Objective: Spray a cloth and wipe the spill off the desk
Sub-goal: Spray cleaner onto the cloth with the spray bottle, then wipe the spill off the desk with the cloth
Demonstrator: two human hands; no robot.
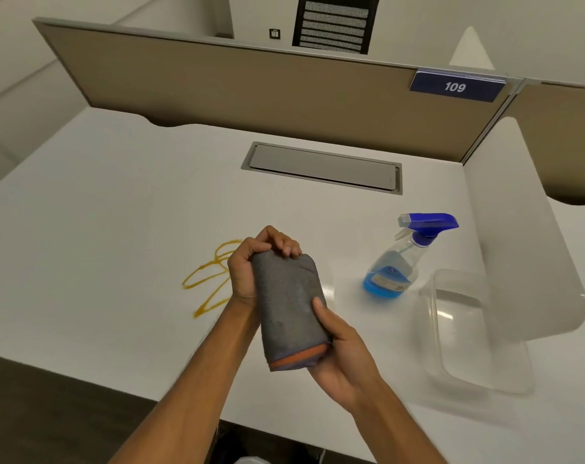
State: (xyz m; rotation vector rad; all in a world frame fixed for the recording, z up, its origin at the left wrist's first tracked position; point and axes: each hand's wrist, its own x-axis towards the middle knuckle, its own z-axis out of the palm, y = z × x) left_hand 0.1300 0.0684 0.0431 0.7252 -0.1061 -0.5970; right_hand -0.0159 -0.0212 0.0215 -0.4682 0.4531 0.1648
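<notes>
Holding the folded cloth (pixel 289 306), left hand (pixel 251 262) and right hand (pixel 343 349) curled tight around its ends, we judge spraying comes next: one hand must free itself for the bottle (pixel 401 259) at three o'clock; the spill (pixel 207 279) waits at nine.

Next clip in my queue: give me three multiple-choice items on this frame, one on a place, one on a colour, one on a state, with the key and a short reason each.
1. Where does the spray bottle stand relative to the hands?
A. To their left, on the spill
B. To their right, beside the clear tub
C. Inside the clear tub

2. What colour is the spill on the desk?
A. Yellow-brown
B. Blue
C. Red

3. What state is the cloth in?
A. Spread flat on the desk
B. Lying in the tub
C. Folded and held off the desk by both hands

Key: 1 B, the bottle stands upright just left of the clear tub. 2 A, thin yellow-brown loops show left of the hands. 3 C, the left hand grips the top and the right hand the bottom.
</notes>
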